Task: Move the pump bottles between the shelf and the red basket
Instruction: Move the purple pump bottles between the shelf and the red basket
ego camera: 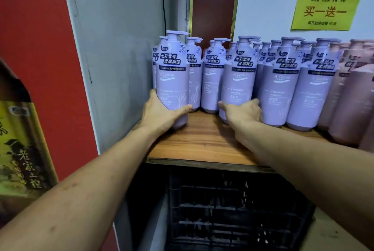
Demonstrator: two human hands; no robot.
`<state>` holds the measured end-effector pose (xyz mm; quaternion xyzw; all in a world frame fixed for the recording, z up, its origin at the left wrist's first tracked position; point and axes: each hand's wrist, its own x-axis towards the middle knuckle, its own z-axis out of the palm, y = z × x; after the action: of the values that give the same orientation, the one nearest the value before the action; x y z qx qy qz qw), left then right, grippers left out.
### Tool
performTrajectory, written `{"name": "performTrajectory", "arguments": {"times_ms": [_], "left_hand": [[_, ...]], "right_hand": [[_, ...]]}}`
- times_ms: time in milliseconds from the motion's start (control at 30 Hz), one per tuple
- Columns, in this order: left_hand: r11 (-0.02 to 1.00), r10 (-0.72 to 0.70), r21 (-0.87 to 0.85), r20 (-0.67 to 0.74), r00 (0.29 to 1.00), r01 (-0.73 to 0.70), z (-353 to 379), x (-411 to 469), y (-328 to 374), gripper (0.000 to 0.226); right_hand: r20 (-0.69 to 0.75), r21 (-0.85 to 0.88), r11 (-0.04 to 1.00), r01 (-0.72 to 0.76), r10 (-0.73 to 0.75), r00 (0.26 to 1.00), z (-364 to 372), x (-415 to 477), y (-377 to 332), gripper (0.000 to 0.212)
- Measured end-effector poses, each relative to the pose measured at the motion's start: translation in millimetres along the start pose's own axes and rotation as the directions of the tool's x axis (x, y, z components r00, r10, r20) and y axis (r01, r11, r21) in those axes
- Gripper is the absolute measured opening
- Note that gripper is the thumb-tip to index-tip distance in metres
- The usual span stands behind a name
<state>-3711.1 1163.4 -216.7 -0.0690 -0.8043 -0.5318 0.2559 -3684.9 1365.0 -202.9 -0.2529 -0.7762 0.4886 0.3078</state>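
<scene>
Wooden shelf (pixel 202 141) against a grey wall (pixel 121 48) (yellow notice (pixel 325 6) above). Left hand (pixel 162 113) gripping the end bottle (pixel 173 80), right hand (pixel 241 112) clasping a middle bottle (pixel 236 82).

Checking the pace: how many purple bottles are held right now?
2. Left bottle, at the left end of the shelf, in the left hand; middle bottle, in the right hand. Other bottles stand around them, some likely hidden.

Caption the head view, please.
On the wooden shelf, the left hand grips the leftmost purple pump bottle; the right hand grips a second purple bottle.
</scene>
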Motion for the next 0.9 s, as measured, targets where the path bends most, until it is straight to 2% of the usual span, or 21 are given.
{"name": "performTrajectory", "arguments": {"times_ms": [133, 333, 467, 567, 633, 733, 900], "left_hand": [[1.0, 0.008, -0.021, -0.01, 1.0, -0.009, 1.5, 2.3, -3.2, 0.087], [0.998, -0.022, -0.052, 0.002, 1.0, 0.022, 1.0, 2.5, -3.0, 0.09], [0.998, -0.023, -0.055, 0.0, 1.0, 0.023, 0.7, 2.2, -3.1, 0.093], [0.999, -0.02, -0.036, 0.007, 1.0, 0.02, 0.1, 1.8, -2.3, 0.101], [0.998, -0.004, -0.055, 0.001, 1.0, 0.004, -1.3, 1.9, -2.6, 0.106], [0.993, 0.045, -0.108, -0.021, 0.999, -0.047, -2.0, 2.1, -1.8, 0.106], [0.999, 0.001, -0.044, -0.064, 0.998, -0.004, -1.8, -3.2, 3.8, 0.09]], "right_hand": [[0.004, -0.123, 0.986, 0.112, -0.112, 0.994, -5.6, 7.9, 3.8, 0.081], [0.097, -0.161, 0.952, 0.262, -0.249, 0.964, -31.5, -6.7, 12.3, 0.079], [0.218, -0.066, 0.954, 0.292, -0.272, 0.937, -44.6, -19.5, 12.0, 0.101], [0.213, 0.117, 0.953, 0.281, -0.3, 0.93, -40.4, -18.0, -5.4, 0.121], [0.156, 0.22, 0.93, 0.294, -0.331, 0.931, -32.6, -13.4, -15.0, 0.116], [0.121, 0.276, 0.914, 0.298, -0.341, 0.932, -22.8, -6.2, -15.6, 0.091], [0.102, 0.276, 0.909, 0.313, -0.351, 0.931, -33.5, -19.0, -8.5, 0.085]]}}
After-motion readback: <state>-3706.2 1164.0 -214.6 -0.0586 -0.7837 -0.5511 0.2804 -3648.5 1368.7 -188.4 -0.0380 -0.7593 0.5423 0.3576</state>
